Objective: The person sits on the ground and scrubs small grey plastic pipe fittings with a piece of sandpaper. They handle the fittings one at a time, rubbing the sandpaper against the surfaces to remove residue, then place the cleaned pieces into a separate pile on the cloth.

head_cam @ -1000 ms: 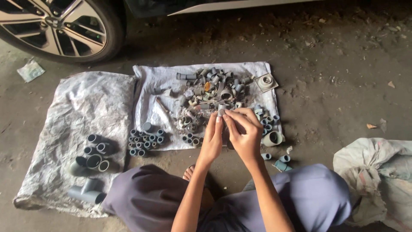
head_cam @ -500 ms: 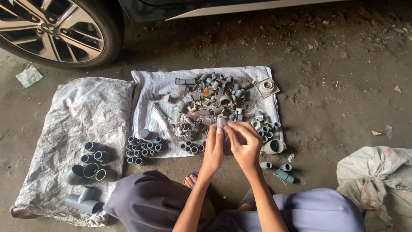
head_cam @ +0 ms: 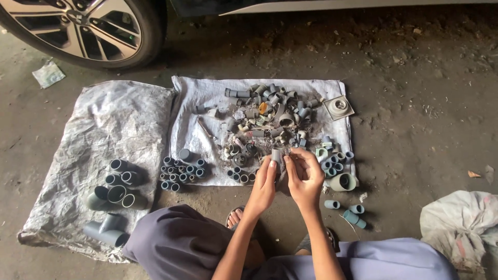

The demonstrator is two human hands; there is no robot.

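Note:
Both my hands are raised together over the near edge of a white sack cloth (head_cam: 207, 98). My left hand (head_cam: 263, 185) pinches a small grey pipe fitting (head_cam: 277, 155) at its top. My right hand (head_cam: 304, 179) curls beside it, fingertips touching the same fitting. Behind them lies a jumbled pile of grey pipe fittings (head_cam: 270, 116). Small round couplings stand sorted in a cluster (head_cam: 182, 168) at the left, and another cluster (head_cam: 334, 161) sits to the right.
A second crumpled sack (head_cam: 104, 135) at the left carries larger grey elbows and couplings (head_cam: 116, 189). A square drain cover (head_cam: 338, 107) lies at the cloth's far right corner. A car wheel (head_cam: 88, 26) stands behind. A white bag (head_cam: 461, 228) lies at right.
The view has shifted a little; my hands stay together on the fitting, turning it slightly near the cloth's front edge.

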